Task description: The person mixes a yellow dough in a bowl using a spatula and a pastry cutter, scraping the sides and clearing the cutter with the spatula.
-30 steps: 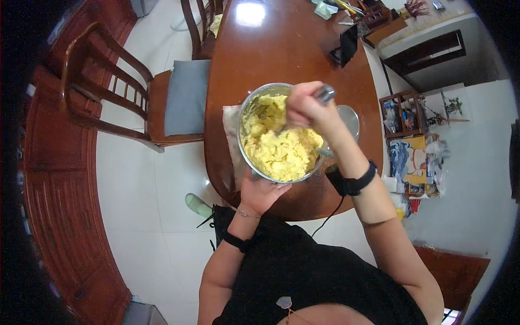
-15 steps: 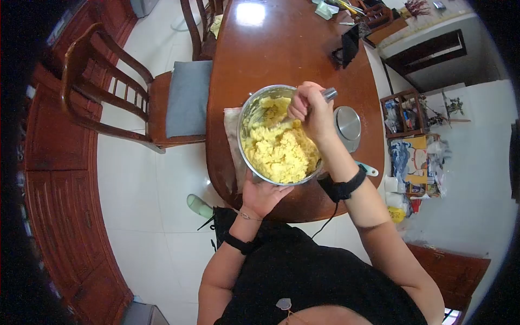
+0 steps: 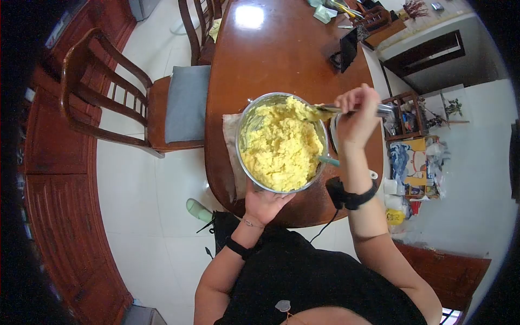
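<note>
My left hand [image 3: 265, 205] grips the near side of a steel mixing bowl [image 3: 242, 168], its fingers partly hidden by the bowl. Inside is a large lumpy mass of yellow mash [image 3: 284, 149]. Over the bowl's right side, my right hand [image 3: 358, 108] is closed on a metal-handled utensil [image 3: 385, 110]. The working end of that tool points left into the mash at the rim, so its kind is hidden. A teal handle [image 3: 329, 161] juts from the bowl's right edge and passes behind my right forearm.
The bowl is above a cloth [image 3: 231, 154] on the wooden table [image 3: 271, 59]. A kitchen scale [image 3: 333, 140] is mostly hidden behind my right hand. A black stand [image 3: 345, 51] is at the table's right edge. A chair with a grey cushion [image 3: 187, 103] stands at left.
My right hand has moved right with the utensil, from over the bowl's middle to beyond its right rim. The mash now bulges toward the upper right, and the teal handle shows at the rim.
</note>
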`<state>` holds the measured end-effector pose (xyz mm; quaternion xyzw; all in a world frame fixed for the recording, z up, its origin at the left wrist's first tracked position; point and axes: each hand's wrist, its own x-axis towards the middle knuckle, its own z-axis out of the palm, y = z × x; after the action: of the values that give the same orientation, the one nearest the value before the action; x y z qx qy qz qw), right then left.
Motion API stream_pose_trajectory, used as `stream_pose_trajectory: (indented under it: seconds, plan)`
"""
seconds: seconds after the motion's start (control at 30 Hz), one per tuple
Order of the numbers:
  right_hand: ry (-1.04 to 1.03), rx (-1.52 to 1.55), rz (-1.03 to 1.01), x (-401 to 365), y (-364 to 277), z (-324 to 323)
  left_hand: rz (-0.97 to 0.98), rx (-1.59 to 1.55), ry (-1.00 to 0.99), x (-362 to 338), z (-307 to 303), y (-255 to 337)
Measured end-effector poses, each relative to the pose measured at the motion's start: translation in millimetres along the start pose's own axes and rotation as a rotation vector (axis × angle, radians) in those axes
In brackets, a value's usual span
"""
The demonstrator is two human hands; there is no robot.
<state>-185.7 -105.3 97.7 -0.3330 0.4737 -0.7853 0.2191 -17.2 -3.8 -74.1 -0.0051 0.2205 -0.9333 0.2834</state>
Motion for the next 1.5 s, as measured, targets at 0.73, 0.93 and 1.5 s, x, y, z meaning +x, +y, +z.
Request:
stream_pose_trajectory:
  seconds: [0.73, 0.93, 1.5]
  plan:
    - [-0.395, 0.065, 0.588, -14.8, 1.3, 21.0, 0.057, 0.056, -0.003, 1.6, 4.4, 0.9]
    - [-0.154, 0.059, 0.125, 2.1, -18.1, 0.5, 0.011, 0.016, 0.045, 1.3, 1.5, -3.5]
    - [-0.117, 0.08, 0.271, -8.5, -8.3, 1.6, 0.045, -0.013, 0.031, 6.0, -0.1, -8.1]
